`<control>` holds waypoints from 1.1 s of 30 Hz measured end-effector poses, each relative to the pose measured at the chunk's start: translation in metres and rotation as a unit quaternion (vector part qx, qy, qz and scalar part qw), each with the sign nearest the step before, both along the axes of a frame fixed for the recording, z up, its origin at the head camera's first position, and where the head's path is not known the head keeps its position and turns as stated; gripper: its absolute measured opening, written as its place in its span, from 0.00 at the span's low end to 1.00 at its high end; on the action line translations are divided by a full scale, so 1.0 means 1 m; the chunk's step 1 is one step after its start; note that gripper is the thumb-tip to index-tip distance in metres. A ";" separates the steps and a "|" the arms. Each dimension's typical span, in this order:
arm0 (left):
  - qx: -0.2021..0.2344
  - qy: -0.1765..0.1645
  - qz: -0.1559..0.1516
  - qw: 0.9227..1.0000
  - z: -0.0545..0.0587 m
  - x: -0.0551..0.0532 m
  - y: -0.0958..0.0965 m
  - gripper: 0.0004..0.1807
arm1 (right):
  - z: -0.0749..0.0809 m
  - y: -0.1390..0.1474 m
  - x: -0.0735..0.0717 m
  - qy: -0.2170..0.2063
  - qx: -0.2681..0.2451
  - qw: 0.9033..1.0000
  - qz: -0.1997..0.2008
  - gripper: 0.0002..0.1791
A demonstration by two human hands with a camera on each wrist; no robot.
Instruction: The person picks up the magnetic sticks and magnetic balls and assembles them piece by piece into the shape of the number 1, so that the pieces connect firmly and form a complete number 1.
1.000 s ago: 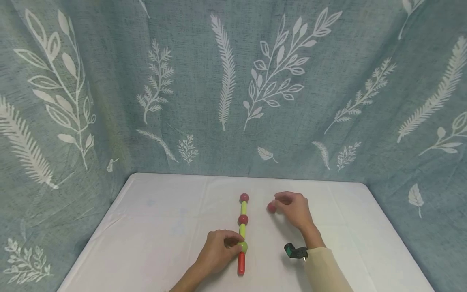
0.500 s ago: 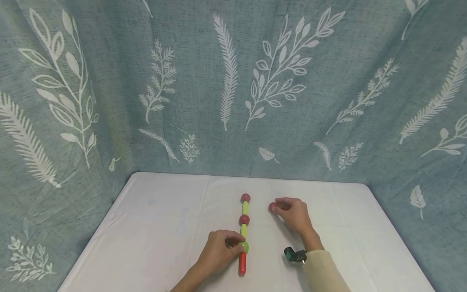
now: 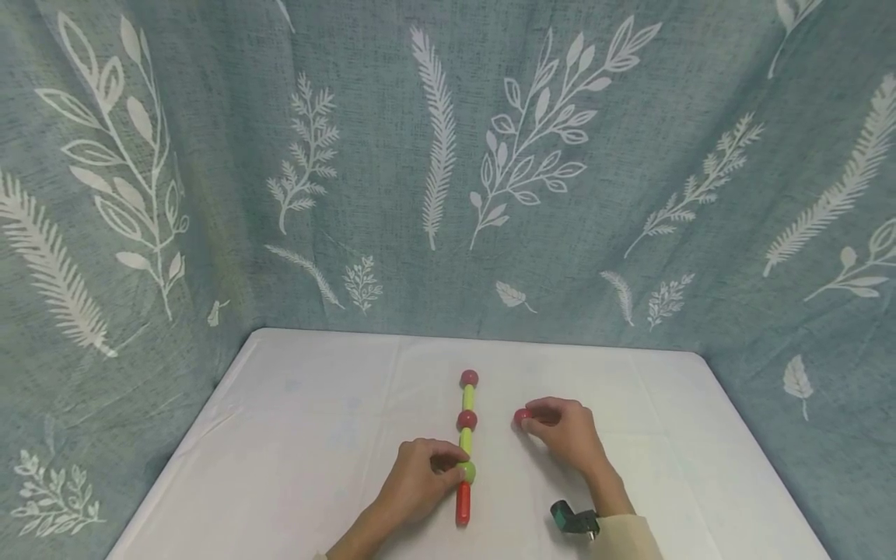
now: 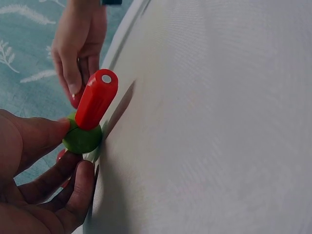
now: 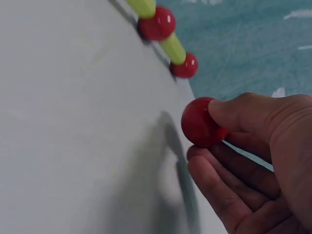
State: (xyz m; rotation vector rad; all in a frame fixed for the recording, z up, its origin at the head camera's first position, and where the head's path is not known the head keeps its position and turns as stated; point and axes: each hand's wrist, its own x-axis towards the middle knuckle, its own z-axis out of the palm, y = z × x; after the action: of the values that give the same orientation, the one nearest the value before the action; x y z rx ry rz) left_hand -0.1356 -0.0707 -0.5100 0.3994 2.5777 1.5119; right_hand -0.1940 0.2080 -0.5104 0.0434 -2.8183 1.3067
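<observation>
A chain of balls and rods runs away from me over the table's middle. At its near end is a red rod [image 3: 463, 504], joined to a green ball [image 4: 82, 139]. Beyond it come a yellow-green rod [image 3: 465, 441], a red ball [image 3: 467, 420], a second yellow-green rod [image 3: 468, 397] and a far red ball [image 3: 469, 378]. My left hand [image 3: 423, 476] pinches the green ball between thumb and fingers. Right of the chain, my right hand [image 3: 565, 432] holds a loose red ball [image 5: 200, 122] between thumb and fingertips, apart from the chain.
A white-covered table [image 3: 315, 435] lies beneath everything. Blue-green curtains [image 3: 448, 194] with white leaf prints hang behind it and along both sides. A small dark camera [image 3: 574, 519] sits on my right wrist.
My right hand has taken the loose red ball into its fingers and drawn it toward me. My left hand and the chain have stayed in place.
</observation>
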 end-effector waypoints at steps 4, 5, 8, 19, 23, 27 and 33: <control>0.000 -0.005 -0.001 1.000 0.000 -0.001 -0.001 0.08 | 0.000 -0.005 0.023 -0.016 -0.016 1.000 -0.005 0.11; 0.001 -0.006 -0.001 1.000 0.000 -0.001 -0.001 0.08 | 0.000 -0.006 0.029 -0.021 -0.023 1.000 -0.004 0.10; -0.001 -0.008 -0.001 1.000 0.000 -0.002 -0.002 0.08 | 0.000 -0.007 0.046 -0.038 -0.044 0.998 0.001 0.11; -0.004 -0.006 0.000 1.000 -0.002 -0.002 -0.002 0.08 | -0.002 -0.021 0.094 -0.093 -0.127 0.986 0.048 0.14; -0.003 -0.002 -0.001 1.000 -0.002 -0.002 -0.002 0.08 | -0.006 -0.036 0.108 -0.130 -0.145 0.979 0.063 0.14; -0.008 0.001 0.000 1.000 -0.003 -0.002 -0.002 0.07 | -0.008 -0.051 0.118 -0.147 -0.146 0.975 0.080 0.13; -0.009 0.003 0.005 1.000 -0.002 -0.002 -0.002 0.08 | -0.009 -0.066 0.128 -0.151 -0.140 0.974 0.096 0.14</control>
State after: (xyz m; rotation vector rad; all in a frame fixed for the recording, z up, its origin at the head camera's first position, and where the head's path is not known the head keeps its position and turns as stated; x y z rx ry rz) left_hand -0.1380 -0.0724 -0.5123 0.3912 2.5988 1.4929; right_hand -0.0662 0.1417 -0.5193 0.1210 -2.8922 1.8938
